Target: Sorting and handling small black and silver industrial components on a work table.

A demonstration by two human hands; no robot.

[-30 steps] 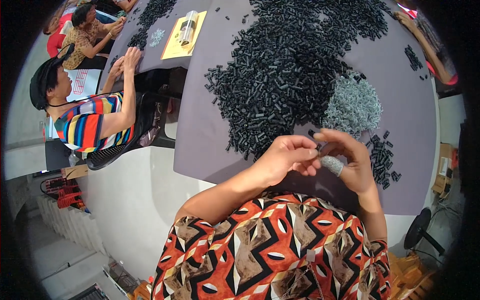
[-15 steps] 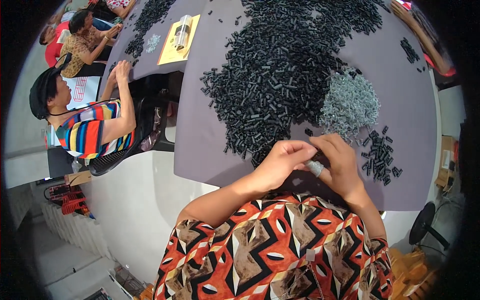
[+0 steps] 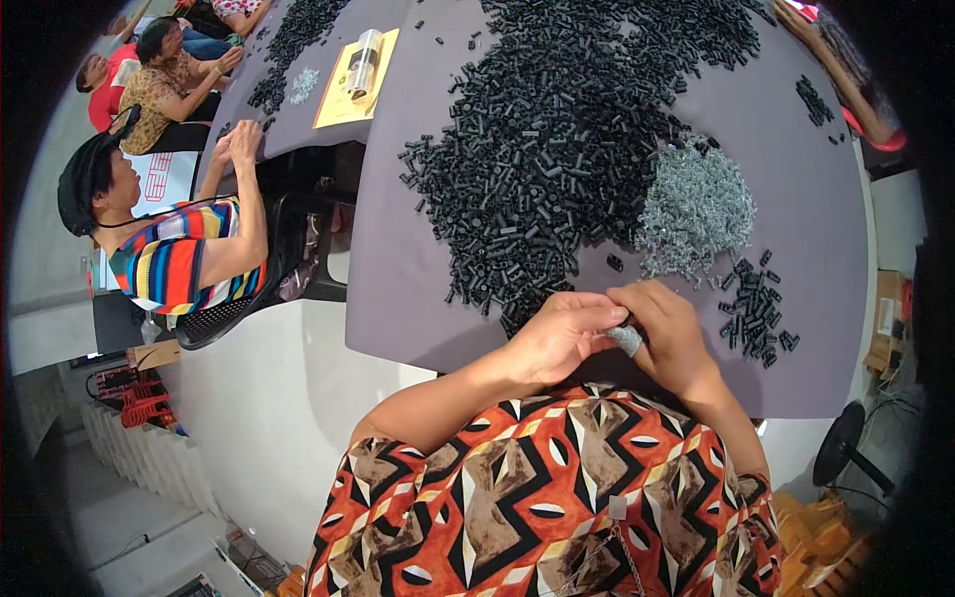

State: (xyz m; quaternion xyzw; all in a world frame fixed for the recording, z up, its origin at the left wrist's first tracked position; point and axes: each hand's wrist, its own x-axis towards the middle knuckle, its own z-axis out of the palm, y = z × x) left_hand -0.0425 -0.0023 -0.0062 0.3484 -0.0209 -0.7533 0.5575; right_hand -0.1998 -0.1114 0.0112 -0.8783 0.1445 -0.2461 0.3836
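Both hands meet at the near side of the table, fingertips together. My left hand (image 3: pixel 559 336) is closed in a pinch, thumb and forefinger against the right hand's fingers. My right hand (image 3: pixel 674 333) is closed too, its fingers curled over the same spot. A small black piece (image 3: pixel 628 320) shows between the fingertips, mostly hidden by them. A silver-grey wrap (image 3: pixel 627 339) covers the right thumb. Just beyond the hands lie a large heap of short black cylinders (image 3: pixel 542 189) and a mound of small clear pieces (image 3: pixel 696 211).
A smaller group of black cylinders (image 3: pixel 758 310) lies right of my hands on the grey tabletop (image 3: pixel 398 298). A yellow sheet bearing a clear tube (image 3: pixel 363 65) is at the far left. A person in a striped shirt (image 3: pixel 189 254) sits left; another person's arm (image 3: pixel 846 80) is far right.
My hands have drawn slightly nearer to me, and the right fingers have curled in more over the left fingertips. Loose black pieces just beyond them now show more fully.
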